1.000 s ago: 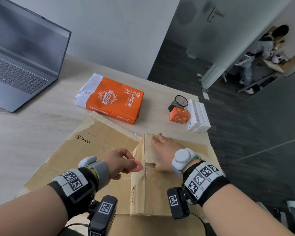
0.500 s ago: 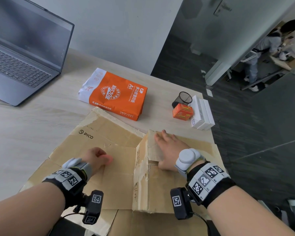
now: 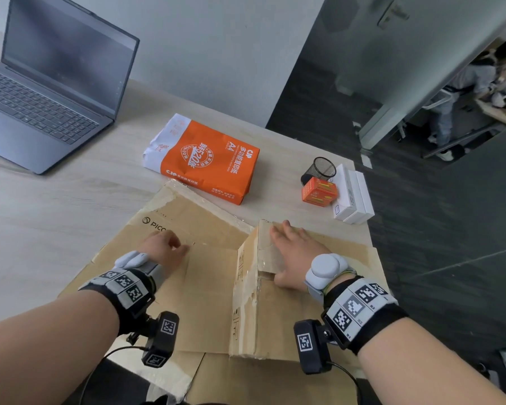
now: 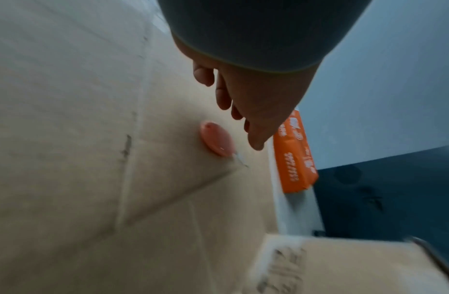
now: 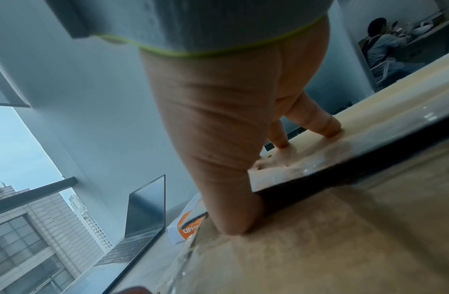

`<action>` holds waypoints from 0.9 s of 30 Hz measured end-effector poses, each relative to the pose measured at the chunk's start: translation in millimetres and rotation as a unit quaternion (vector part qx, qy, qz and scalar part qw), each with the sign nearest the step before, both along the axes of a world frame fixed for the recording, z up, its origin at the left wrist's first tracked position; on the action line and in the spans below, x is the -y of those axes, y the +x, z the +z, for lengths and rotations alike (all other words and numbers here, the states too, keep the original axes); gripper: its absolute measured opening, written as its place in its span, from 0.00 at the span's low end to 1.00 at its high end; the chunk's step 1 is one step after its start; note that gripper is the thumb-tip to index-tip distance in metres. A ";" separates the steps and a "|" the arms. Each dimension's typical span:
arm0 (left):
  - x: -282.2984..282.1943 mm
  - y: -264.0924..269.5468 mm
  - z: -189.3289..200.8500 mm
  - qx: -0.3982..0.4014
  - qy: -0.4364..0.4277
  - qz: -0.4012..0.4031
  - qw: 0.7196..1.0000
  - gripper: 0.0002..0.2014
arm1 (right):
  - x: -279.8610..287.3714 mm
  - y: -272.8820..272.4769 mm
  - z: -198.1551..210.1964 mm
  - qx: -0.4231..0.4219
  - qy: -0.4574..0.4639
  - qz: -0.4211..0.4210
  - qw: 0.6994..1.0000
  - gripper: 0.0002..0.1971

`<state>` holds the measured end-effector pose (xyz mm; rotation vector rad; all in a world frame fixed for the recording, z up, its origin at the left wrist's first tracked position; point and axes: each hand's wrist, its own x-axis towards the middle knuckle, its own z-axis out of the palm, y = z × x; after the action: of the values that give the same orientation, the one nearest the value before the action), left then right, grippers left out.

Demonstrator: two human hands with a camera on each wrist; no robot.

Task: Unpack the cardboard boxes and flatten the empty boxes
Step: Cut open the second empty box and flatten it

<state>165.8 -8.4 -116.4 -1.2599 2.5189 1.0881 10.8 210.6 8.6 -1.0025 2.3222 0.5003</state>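
While your right hand (image 3: 294,252) presses flat, fingers straight, on the raised flap of the cardboard box (image 3: 205,276) at the worktop's (image 3: 56,206) near right corner, mind the pink cutter (image 4: 216,140) lying loose on the panel beneath your left hand (image 3: 165,248), its grip released: lean there and its blade could nick you. The box looks worn, creased, tape-scarred, mostly flattened.

On the table (image 3: 70,200), the flattened cardboard box (image 3: 205,287) lay nearest, the paper ream (image 3: 205,162) just behind it, the laptop (image 3: 47,92) far left, and the mesh cup (image 3: 322,168), small carton (image 3: 319,192) and white boxes (image 3: 352,197) clustered far right.
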 end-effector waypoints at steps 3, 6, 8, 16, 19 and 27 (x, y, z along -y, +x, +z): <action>-41.2 -19.6 37.2 -0.129 0.028 -0.046 0.990 0.11 | -6.1 -0.7 9.7 0.012 -0.034 -0.007 0.999 0.47; -73.0 -33.5 86.5 -0.211 0.004 -0.150 0.966 0.13 | -19.1 -3.1 31.2 -0.008 -0.124 -0.028 0.992 0.34; -85.5 -38.7 108.2 -0.240 -0.013 -0.204 0.949 0.11 | -26.8 -5.7 40.0 -0.018 -0.186 -0.050 0.981 0.27; -144.7 -49.2 133.1 -0.091 -0.195 -0.318 0.923 0.16 | -117.6 -16.7 50.0 -0.008 -0.240 -0.061 0.969 0.18; -149.6 -47.8 122.8 0.000 -0.222 -0.326 0.919 0.31 | -147.8 -16.1 41.4 -0.009 -0.245 -0.074 0.967 0.15; -179.7 -60.5 151.2 0.024 -0.286 -0.294 0.912 0.27 | -207.9 -3.5 49.1 -0.051 -0.308 -0.057 0.948 0.21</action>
<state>105.3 171.3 34.8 -0.4876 2.9718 0.1879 7.3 418.5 57.7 -1.1157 2.6757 -0.2539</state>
